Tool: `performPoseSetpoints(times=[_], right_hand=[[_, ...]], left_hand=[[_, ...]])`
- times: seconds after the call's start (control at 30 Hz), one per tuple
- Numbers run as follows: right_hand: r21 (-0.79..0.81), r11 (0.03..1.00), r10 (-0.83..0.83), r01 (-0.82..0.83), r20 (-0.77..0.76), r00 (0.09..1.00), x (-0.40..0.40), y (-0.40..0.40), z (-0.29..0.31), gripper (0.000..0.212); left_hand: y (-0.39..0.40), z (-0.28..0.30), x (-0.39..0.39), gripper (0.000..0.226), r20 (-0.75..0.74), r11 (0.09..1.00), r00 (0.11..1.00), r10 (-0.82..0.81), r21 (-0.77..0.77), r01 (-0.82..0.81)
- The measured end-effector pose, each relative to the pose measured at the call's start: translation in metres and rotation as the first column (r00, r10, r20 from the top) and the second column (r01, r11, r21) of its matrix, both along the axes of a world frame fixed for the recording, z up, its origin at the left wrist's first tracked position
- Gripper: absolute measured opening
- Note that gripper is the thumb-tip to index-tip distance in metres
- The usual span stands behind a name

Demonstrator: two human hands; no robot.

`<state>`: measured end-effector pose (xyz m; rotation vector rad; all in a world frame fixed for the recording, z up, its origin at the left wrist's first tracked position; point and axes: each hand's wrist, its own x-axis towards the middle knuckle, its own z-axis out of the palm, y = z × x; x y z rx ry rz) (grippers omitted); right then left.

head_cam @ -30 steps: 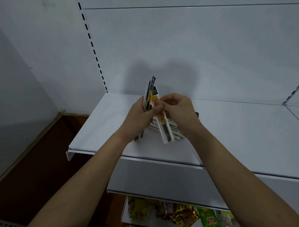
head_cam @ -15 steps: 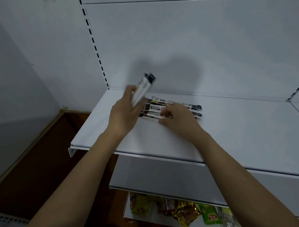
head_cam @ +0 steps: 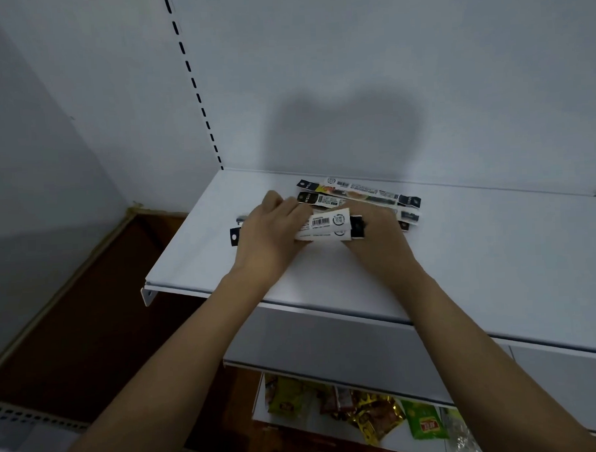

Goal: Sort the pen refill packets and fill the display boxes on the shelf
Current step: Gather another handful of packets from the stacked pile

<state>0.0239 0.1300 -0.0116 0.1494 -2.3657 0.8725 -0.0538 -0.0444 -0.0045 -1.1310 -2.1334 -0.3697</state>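
We saw glossy printed plastic on the refill packets [head_cam: 324,224] held between both hands, white with barcodes and black end tabs. Just behind the grip, the loose packets [head_cam: 363,192] looked the same slick film. Under the grip, the shelf [head_cam: 478,252] read as smooth matt white painted metal. Well below the grip, the snack bags [head_cam: 376,417] showed shiny crinkled foil and plastic. The floor [head_cam: 89,320], left of the grip, looked like dull brown wood.

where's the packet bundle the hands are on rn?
Head view, centre: the packet bundle lies lengthwise over the white shelf, held between the left hand and right hand, just in front of the loose packets.
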Motion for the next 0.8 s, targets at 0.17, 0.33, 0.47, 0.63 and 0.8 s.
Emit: performPoseSetpoints(times=[0.17,0.33,0.47,0.63,0.8], right_hand=[[-0.618,0.786,0.063,0.008,0.092,0.994,0.007,0.001,0.02,0.03],[-0.706,0.7,0.266,-0.102,0.126,0.956,0.008,-0.01,0.022,0.028],[-0.711,0.679,0.387,-0.184,0.133,0.913,0.007,-0.016,0.018,0.028],[-0.656,0.74,0.311,-0.149,0.137,0.941,0.006,-0.015,0.015,0.023],[-0.518,0.855,0.069,0.014,0.142,0.987,0.016,-0.008,0.023,0.021]], left_hand=[[0.0,-0.002,0.001,0.033,0.078,0.987,0.984,0.158,0.023,-0.161],[0.003,0.0,0.001,0.029,0.077,0.977,0.976,0.204,-0.078,-0.198],[0.006,0.001,0.006,0.034,0.139,0.988,0.984,0.11,-0.126,-0.092],[0.009,0.0,0.008,0.029,0.206,0.985,0.966,0.157,-0.107,-0.137],[0.007,0.015,0.018,0.032,0.298,0.984,0.94,0.165,0.018,-0.178]])
